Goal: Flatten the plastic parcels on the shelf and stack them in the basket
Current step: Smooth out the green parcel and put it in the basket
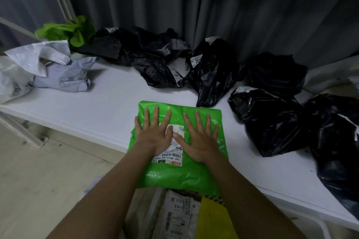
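A green plastic parcel [184, 172] with a white shipping label lies flat at the front edge of the white shelf [101, 110], its near end hanging over the edge. My left hand [155, 132] and my right hand [200, 137] press on it side by side, palms down, fingers straight and spread, thumbs almost touching over the label. Below the shelf edge lie flattened parcels, a grey-white labelled one [178, 217] and a yellow one [213, 221]; the basket under them is hard to make out.
Crumpled black parcels [268, 120] crowd the back and right of the shelf. White and pale blue crumpled parcels [58, 70] lie at the left, with a crumpled green one [68, 31] behind them. A dark curtain [213, 6] hangs behind the shelf. Light floor [38, 170] lies at the lower left.
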{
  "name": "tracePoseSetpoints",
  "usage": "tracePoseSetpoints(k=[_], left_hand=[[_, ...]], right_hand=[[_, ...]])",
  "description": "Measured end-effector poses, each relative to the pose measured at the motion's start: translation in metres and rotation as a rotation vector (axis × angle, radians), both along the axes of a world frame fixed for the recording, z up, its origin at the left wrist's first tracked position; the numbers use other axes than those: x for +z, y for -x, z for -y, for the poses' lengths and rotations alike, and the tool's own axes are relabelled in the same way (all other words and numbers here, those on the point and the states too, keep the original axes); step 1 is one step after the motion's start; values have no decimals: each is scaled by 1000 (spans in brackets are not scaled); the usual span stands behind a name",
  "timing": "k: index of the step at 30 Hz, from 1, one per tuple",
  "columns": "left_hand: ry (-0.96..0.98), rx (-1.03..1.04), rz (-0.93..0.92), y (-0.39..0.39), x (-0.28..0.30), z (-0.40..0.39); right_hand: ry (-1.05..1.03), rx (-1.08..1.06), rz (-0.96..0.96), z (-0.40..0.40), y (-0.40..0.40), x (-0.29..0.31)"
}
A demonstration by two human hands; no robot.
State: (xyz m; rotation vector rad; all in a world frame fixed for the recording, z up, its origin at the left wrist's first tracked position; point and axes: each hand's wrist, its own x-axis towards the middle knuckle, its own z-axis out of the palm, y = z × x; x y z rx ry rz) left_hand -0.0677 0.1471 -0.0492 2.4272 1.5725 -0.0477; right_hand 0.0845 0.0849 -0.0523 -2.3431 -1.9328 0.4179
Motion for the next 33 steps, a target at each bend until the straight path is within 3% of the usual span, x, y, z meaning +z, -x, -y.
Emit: tracePoseSetpoints(k=[15, 33], left_hand=[[11, 32, -109, -2, 3, 1], [97, 29, -40, 1, 22, 10]], right_hand=[[38, -24, 6, -2, 1, -3], [60, -34, 56, -3, 2, -2]])
